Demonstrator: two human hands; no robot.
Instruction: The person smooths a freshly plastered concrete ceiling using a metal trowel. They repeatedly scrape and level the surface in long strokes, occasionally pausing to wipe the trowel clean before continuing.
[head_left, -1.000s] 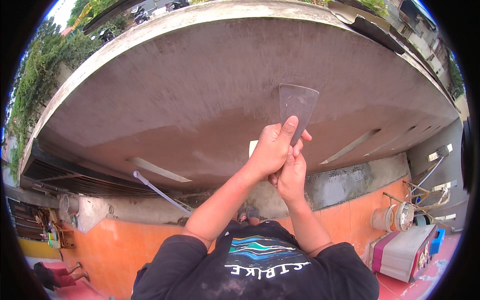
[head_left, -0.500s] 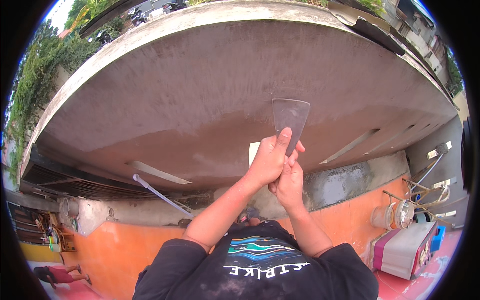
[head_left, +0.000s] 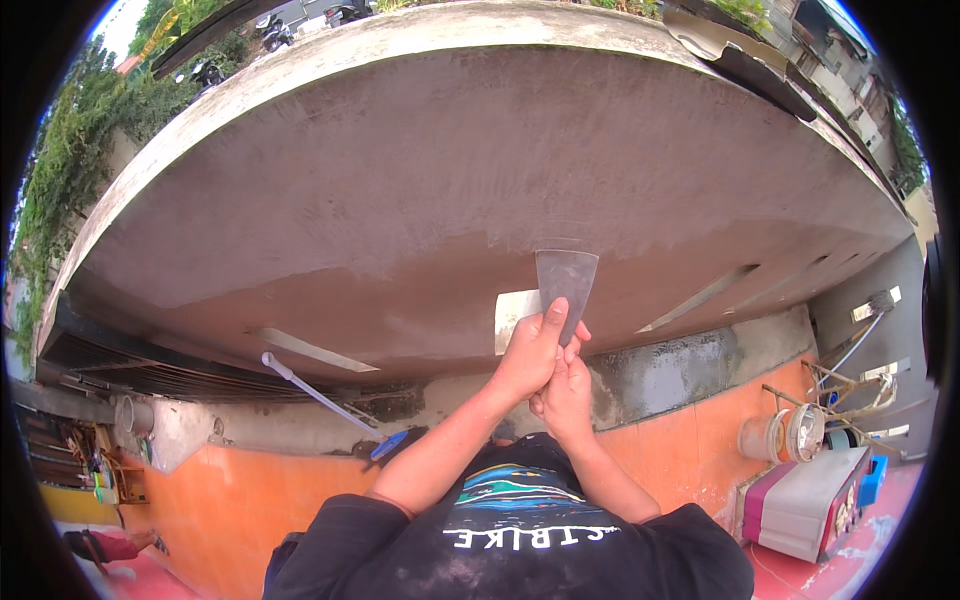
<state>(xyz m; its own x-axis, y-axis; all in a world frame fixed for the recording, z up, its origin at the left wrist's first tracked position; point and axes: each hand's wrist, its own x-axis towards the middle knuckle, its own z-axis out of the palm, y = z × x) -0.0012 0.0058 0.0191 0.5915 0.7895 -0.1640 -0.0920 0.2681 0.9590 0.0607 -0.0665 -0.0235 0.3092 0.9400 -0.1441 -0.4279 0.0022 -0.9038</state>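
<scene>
Against grey plastered ceiling (head_left: pixel 480 180), both hands, left (head_left: pixel 530 350) and right (head_left: pixel 567 390), clasp flat grey steel scraper (head_left: pixel 565 285) by handle; blade likely stiff, light.

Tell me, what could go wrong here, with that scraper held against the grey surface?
The wide scraper blade presses flat on the smooth grey plaster; if it tilts, a corner might gouge a line into the finish. Both hands, the left hand and the right hand, bunch together on the short handle, so a slip could drag fingers across the coat. Below stand a cooler box and a bucket, where a dropped tool could land.
</scene>
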